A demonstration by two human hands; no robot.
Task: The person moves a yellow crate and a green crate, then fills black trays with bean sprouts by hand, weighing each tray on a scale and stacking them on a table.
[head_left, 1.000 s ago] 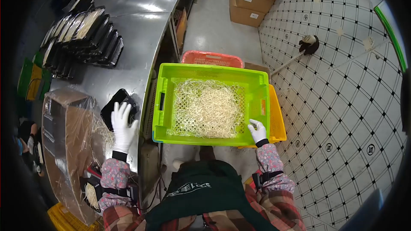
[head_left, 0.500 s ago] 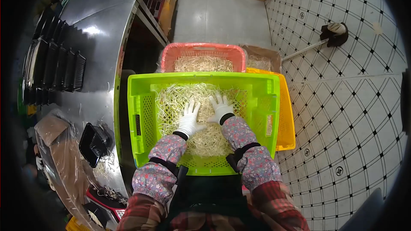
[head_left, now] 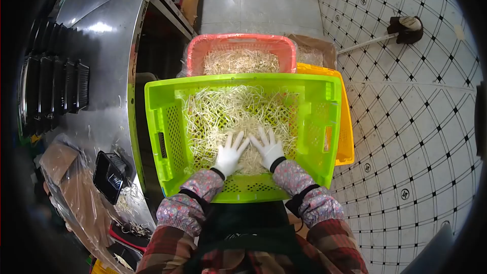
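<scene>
Pale, thin bean sprouts (head_left: 228, 106) lie loosely spread in a lime-green perforated crate (head_left: 324, 116) in front of my body. My left hand (head_left: 229, 156), in a white glove, rests on the sprouts near the crate's front side, fingers spread. Beside it my right hand (head_left: 269, 151), gloved the same way, also lies on the sprouts with fingers apart. The fingertips of the two hands nearly meet. Green mesh of the crate floor shows through where the sprouts are thin.
Behind the crate stands a red basket (head_left: 289, 53) of sprouts. A yellow crate (head_left: 346, 127) is at its right, partly underneath. The steel table (head_left: 109, 71) at left holds stacked black trays (head_left: 56, 86) and a single black tray (head_left: 107, 177). A long-handled tool (head_left: 406, 30) lies on the floor.
Both hands have drawn back toward my body, from the middle of the sprouts to the near side. The sprouts at the far part now lie looser and more spread. The view has shifted slightly.
</scene>
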